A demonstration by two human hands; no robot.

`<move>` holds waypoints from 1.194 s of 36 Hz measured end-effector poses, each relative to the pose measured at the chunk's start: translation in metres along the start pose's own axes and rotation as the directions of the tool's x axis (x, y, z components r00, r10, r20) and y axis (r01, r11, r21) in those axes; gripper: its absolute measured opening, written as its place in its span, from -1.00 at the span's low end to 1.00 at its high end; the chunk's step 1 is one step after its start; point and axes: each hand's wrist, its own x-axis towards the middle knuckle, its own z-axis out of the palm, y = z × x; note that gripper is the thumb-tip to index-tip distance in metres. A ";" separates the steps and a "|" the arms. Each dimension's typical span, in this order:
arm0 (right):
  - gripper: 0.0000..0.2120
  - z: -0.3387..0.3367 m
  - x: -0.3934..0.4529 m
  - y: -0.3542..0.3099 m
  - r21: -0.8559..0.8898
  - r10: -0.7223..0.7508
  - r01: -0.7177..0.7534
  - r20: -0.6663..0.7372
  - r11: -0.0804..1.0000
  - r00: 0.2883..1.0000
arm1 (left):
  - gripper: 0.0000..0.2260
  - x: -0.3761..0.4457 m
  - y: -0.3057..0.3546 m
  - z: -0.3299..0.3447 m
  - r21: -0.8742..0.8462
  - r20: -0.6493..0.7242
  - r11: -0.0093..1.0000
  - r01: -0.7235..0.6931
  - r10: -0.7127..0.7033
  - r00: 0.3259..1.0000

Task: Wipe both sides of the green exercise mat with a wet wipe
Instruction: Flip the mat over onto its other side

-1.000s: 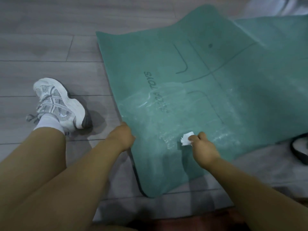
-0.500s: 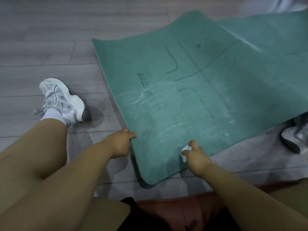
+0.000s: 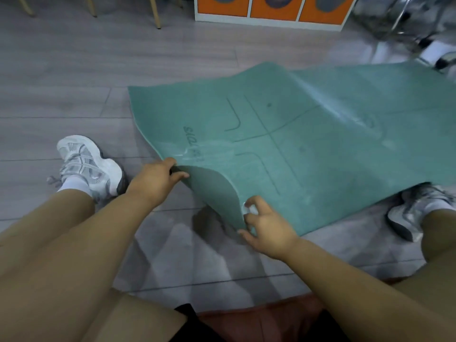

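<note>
The green exercise mat (image 3: 308, 134) lies on the grey floor, printed lines and lettering facing up, with wet streaks near its near end. Its near corner is lifted and curled, so the plain underside (image 3: 212, 193) shows. My left hand (image 3: 155, 178) grips the mat's left edge, thumb on the underside. My right hand (image 3: 266, 225) pinches the near edge, and the small white wet wipe (image 3: 249, 209) is tucked between its fingers against the mat, mostly hidden.
My left white sneaker (image 3: 86, 164) stands left of the mat, my right sneaker (image 3: 414, 213) beside its near right edge. An orange-and-white cabinet (image 3: 271, 8) and chair legs (image 3: 155, 18) stand at the back. Metal-framed clutter (image 3: 404, 23) sits back right.
Both hands have lifted the mat's near corner off the floor and curled it over. The right hand stopped wiping and took the edge. The view tilted up, showing the cabinet.
</note>
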 end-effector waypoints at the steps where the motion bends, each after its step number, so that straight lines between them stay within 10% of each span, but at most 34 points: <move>1: -0.72 -0.005 0.004 -0.002 -0.012 0.001 -0.002 -0.036 1.000 0.999 | -0.70 0.002 0.002 -0.005 -0.013 -0.018 1.000 0.017 -0.017 1.000; 12: -0.78 -0.165 0.088 -0.045 -0.034 0.029 -0.052 -0.492 0.998 0.870 | -0.68 0.045 0.014 -0.117 -0.282 -0.303 0.959 0.024 -0.113 0.946; 25: -0.85 -0.335 0.177 -0.187 -0.237 -0.299 0.186 -0.666 0.954 0.683 | -0.85 0.086 -0.002 -0.289 -0.604 -0.553 0.778 -0.175 -0.250 0.795; 31: -0.82 -0.379 0.217 -0.288 -0.215 -0.378 0.325 -0.692 0.921 0.615 | -0.87 0.091 -0.051 -0.387 -0.678 -0.658 0.668 -0.307 -0.364 0.659; 43: -0.67 -0.470 0.239 -0.422 -0.023 -0.276 0.499 -0.854 0.866 0.440 | -0.90 0.019 -0.037 -0.567 -0.416 -0.904 0.774 -0.478 -0.294 0.311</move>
